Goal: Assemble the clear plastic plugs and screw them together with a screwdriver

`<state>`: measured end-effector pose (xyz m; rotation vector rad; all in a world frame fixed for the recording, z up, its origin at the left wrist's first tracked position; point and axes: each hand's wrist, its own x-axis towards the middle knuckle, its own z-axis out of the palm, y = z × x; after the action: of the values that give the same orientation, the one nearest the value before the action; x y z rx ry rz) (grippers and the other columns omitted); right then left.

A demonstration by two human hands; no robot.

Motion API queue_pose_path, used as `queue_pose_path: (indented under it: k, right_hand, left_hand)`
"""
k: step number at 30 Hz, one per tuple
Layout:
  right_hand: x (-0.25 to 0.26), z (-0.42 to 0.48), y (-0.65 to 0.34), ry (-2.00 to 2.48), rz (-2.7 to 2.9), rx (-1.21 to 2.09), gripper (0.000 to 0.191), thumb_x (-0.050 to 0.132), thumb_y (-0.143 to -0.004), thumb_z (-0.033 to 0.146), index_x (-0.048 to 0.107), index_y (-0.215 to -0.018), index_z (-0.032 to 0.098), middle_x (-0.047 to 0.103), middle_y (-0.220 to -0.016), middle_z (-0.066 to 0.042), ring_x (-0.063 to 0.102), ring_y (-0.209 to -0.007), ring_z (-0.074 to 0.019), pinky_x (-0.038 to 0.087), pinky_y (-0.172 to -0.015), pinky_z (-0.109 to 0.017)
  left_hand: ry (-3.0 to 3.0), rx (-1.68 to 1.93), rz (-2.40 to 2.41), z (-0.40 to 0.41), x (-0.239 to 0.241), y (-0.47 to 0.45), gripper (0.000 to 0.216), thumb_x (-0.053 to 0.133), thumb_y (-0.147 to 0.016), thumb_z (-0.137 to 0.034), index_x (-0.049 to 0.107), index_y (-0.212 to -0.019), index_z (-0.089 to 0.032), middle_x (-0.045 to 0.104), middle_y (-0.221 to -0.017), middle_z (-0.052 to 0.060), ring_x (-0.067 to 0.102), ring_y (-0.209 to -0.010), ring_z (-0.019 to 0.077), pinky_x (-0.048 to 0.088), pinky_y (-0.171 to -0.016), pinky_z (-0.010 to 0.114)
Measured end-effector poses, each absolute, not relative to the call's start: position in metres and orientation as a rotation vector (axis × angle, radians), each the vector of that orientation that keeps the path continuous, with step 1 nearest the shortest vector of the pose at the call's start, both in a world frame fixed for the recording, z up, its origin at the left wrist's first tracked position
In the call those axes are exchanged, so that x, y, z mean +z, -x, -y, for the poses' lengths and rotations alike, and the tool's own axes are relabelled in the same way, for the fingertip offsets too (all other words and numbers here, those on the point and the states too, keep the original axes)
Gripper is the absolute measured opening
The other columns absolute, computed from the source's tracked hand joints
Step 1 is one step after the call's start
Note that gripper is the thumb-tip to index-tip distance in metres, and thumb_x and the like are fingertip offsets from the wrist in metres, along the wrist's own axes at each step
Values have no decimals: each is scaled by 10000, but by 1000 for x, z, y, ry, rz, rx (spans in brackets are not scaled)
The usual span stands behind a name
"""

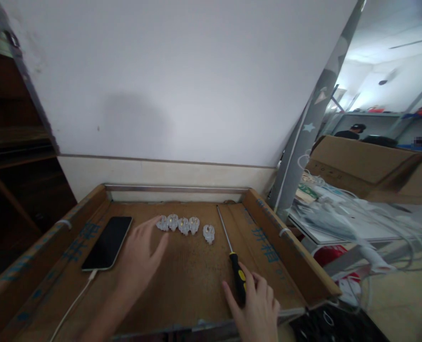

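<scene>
My left hand (139,259) lies flat and open on the brown cardboard tray (182,280), fingertips just short of a row of several small clear plastic plugs (178,223). One more clear plug (208,233) sits apart to the right. My right hand (255,304) rests at the tray's front right, fingers curled onto the black and yellow handle of a screwdriver (238,280). Its long metal shaft (224,229) points toward the far wall.
A black phone (107,242) with a white cable lies at the tray's left. Cardboard walls (285,242) ring the tray. To the right are white cables (353,213), a cardboard box (368,166) and a person in a cap (353,130) far back. Dark shelves stand left.
</scene>
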<state>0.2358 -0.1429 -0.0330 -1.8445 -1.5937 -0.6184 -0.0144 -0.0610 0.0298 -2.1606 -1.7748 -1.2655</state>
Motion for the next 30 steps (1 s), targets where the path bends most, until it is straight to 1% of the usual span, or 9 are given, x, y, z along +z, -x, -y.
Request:
queue_pose_path:
  k: [4,7,11,18,20,22,26,28,30]
  right_hand:
    - [-35,131,-233,1899,1659,-614,351,397,-892,402,557,-1070,145,567,-802,-88,566,-717,-261,412,-594,-366]
    - [-38,127,-233,1911,1647,-553,290,433,-878,315,552,-1071,135,571,-820,-88,565,-717,-251,423,-601,-354]
    - [-39,126,-232,1914,1618,-452,281,448,-870,297,543,-1088,146,575,-849,-88,562,-725,-248,436,-629,-359]
    - [-41,126,-231,1838,1504,-410,327,399,-897,344,548,-1095,131,557,-855,-110,561,-775,-259,440,-677,-359]
    - [-41,126,-230,1841,1450,-434,361,389,-902,363,540,-1117,116,555,-863,-119,561,-782,-261,439,-679,-356]
    - [-40,127,-229,1859,1431,-452,373,392,-901,363,536,-1133,108,557,-886,-129,564,-785,-262,436,-678,-353]
    - [-38,128,-229,1915,1497,-477,341,423,-883,325,560,-1113,114,556,-844,-116,564,-748,-263,419,-646,-349]
    - [-38,127,-229,1940,1512,-485,331,437,-873,310,569,-1102,111,556,-829,-112,564,-747,-265,411,-641,-348]
    - [-37,126,-230,1973,1512,-486,325,448,-866,305,574,-1094,110,562,-833,-111,566,-758,-267,406,-640,-349]
  left_hand:
    - [2366,-868,1765,17,23,-24,427,487,-877,-382,529,-1244,-170,545,-1293,128,460,-1218,304,368,-1008,458]
    - [2420,-753,1765,-6,7,-45,395,487,-873,-405,562,-1210,-214,570,-1267,111,464,-1206,309,343,-1009,482]
    - [2420,-820,1722,-7,-9,-57,351,465,-888,-397,571,-1185,-243,601,-1207,82,482,-1146,277,330,-1001,471]
    - [2444,-906,1737,4,-11,-101,314,491,-876,-382,595,-1133,-233,625,-1145,73,499,-1067,284,309,-1002,486]
    - [2448,-942,1767,6,-11,-113,325,496,-872,-378,588,-1143,-224,613,-1170,88,495,-1087,297,298,-1011,508]
    - [2468,-1014,1785,8,-9,-119,379,496,-871,-362,538,-1215,-210,558,-1259,109,472,-1150,300,294,-1025,510]
    - [2464,-1248,1674,7,6,-98,497,448,-889,-298,364,-1362,-172,350,-1449,125,384,-1281,236,344,-1029,390]
    - [2351,-1232,1668,4,14,-71,466,443,-887,-280,400,-1339,-172,361,-1444,115,390,-1274,235,336,-1034,372]
    - [2238,-1092,1724,0,19,-37,410,438,-887,-285,467,-1286,-195,446,-1387,101,429,-1230,260,329,-1022,405]
